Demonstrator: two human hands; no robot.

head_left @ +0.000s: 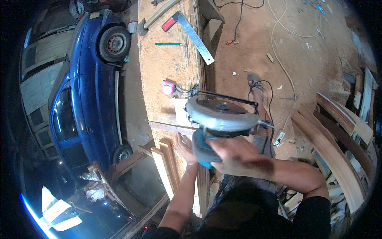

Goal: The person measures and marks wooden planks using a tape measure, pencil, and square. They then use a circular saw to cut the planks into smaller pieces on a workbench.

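Observation:
My right hand [234, 153] is closed round the teal handle of a circular saw [223, 121], which has a curved grey blade guard and a dark disc. The saw is tilted over the right edge of a long wooden workbench [153, 99]. Beside its handle, my left hand [186, 148] grips the near edge of a thin wooden strip [169, 127] lying across the bench. The strip's right end disappears under the saw. Just past it, a pale piece of wood [181, 111] lies partly hidden. A pink tape measure [168, 88] sits farther up the bench.
Farther along the bench lie a try square [193, 38], a green pencil [168, 44] and a hammer [159, 16]. Narrow boards [165, 167] flank my left forearm. A blue car [93, 79] stands left. Cables [274, 44] and a power strip [279, 138] lie right, near stacked planks [330, 151].

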